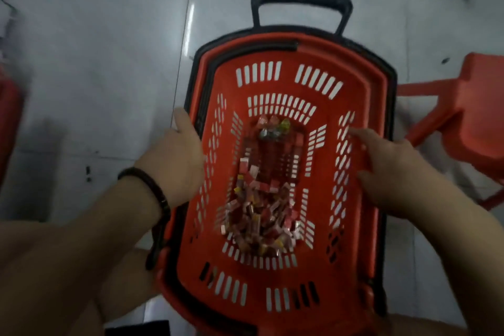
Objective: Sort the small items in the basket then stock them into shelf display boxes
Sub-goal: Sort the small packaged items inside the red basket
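Note:
A red plastic basket (362,71) with slotted walls and a black pull handle (300,5) stands on the floor below me. Several small wrapped items (261,215), mostly red, white and yellow, lie heaped on its bottom, with a few more at the far end (272,127). My left hand (177,155), with a dark bracelet at the wrist, grips the basket's left rim. My right hand (392,163) rests on the right rim with its fingers reaching inside the wall. The frame is blurred.
A red plastic stool (469,120) stands right of the basket, close to its rim. Another red object (8,123) shows at the left edge. The floor is pale glossy tile (109,49). A dark object (136,329) lies at the bottom edge.

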Motion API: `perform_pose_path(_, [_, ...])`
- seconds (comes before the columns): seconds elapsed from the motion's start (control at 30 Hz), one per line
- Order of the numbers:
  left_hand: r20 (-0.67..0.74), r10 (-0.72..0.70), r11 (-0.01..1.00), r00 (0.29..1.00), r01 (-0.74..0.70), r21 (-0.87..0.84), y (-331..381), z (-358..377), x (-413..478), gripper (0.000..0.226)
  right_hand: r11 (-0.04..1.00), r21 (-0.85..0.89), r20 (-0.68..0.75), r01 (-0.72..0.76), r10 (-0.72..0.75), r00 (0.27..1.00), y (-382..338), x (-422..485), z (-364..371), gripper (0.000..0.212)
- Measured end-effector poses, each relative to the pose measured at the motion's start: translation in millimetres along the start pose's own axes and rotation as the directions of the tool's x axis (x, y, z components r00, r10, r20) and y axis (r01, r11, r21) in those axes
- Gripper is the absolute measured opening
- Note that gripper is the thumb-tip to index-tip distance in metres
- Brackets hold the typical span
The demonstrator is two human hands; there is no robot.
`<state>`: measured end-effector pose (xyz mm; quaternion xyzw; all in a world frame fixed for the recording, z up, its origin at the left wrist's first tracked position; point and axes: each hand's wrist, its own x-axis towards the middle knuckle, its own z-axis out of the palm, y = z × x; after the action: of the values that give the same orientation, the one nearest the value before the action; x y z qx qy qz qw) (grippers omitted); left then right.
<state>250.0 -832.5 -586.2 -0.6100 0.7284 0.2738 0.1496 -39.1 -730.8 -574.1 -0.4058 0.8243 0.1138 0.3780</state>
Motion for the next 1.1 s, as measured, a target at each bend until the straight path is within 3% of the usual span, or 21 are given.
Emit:
perform_pose_path(0.07, [0.055, -0.025, 0.998, 0.998, 0.022, 0.052, -4, 6, -8, 0.072, 1.0, 0.01, -0.022, -0.011, 0.011, 1.0, 0, -18, 11, 0.08])
perform_pose_path(0.2, [0.173, -0.046, 0.983, 0.984, 0.014, 0.181, 7, 2, -39, 0.101, 0.998, 0.052, -0.083, 0.037, -0.032, 0.996, 7, -57, 31, 0.074])
perform_pose_path(0.3, [0.14, -0.053, 0.959, 0.989, 0.012, 0.283, 8, 23, -63, 0.08, 0.992, 0.123, -0.144, 0.04, -0.022, 0.989, 14, -91, 53, 0.069])
perform_pose_path(0.37, [0.205, -0.034, 0.787, 0.978, -0.1, 0.608, 11, 36, -80, 0.055, 0.983, 0.174, -0.206, 0.059, -0.022, 0.978, 21, -110, 73, 0.068])
perform_pose_path(0.4, [0.217, -0.036, 0.712, 0.975, -0.128, 0.69, 9, 45, -88, 0.052, 0.984, 0.17, -0.235, 0.059, -0.017, 0.972, 23, -118, 84, 0.069])
perform_pose_path(0.5, [0.17, -0.01, 0.69, 0.985, -0.116, 0.715, -6, 66, -105, 0.052, 0.98, 0.197, -0.268, 0.044, 0.011, 0.963, 36, -143, 124, 0.075])
perform_pose_path(0.6, [0.155, -0.07, 0.734, 0.985, -0.054, 0.677, -17, 77, -103, 0.06, 0.975, 0.213, -0.252, 0.067, -0.011, 0.968, 50, -155, 149, 0.089])
perform_pose_path(0.67, [0.112, -0.08, 0.752, 0.991, -0.014, 0.659, -24, 85, -98, 0.069, 0.967, 0.242, -0.242, 0.082, -0.022, 0.97, 57, -160, 155, 0.088])
perform_pose_path(0.7, [0.061, -0.087, 0.833, 0.994, 0.039, 0.552, -21, 84, -103, 0.08, 0.961, 0.258, -0.249, 0.096, -0.03, 0.968, 60, -161, 157, 0.085])
perform_pose_path(0.77, [-0.128, -0.015, 0.914, 0.992, 0.066, 0.401, -7, 84, -126, 0.111, 0.967, 0.219, -0.336, 0.132, -0.052, 0.94, 64, -158, 162, 0.08])
perform_pose_path(0.83, [-0.318, 0.308, 0.86, 0.897, -0.119, 0.496, 10, 95, -147, 0.103, 0.973, 0.067, -0.496, 0.219, -0.158, 0.854, 60, -154, 162, 0.073])
perform_pose_path(0.9, [-0.156, 0.489, 0.788, 0.858, -0.359, 0.5, 28, 127, -147, 0.08, 0.938, -0.092, -0.616, 0.334, -0.317, 0.721, 53, -146, 158, 0.062])
perform_pose_path(0.97, [0.212, 0.45, 0.784, 0.868, -0.497, 0.372, 49, 159, -145, 0.069, 0.87, -0.287, -0.626, 0.401, -0.487, 0.61, 47, -133, 155, 0.046])
perform_pose_path(1.03, [0.454, 0.346, 0.794, 0.821, -0.514, 0.324, 57, 197, -129, 0.06, 0.806, -0.382, -0.556, 0.452, -0.591, 0.584, 49, -118, 159, 0.033])
perform_pose_path(1.1, [0.508, 0.326, 0.79, 0.798, -0.524, 0.317, 50, 234, -108, 0.069, 0.787, -0.352, -0.493, 0.507, -0.616, 0.614, 55, -107, 164, 0.029])
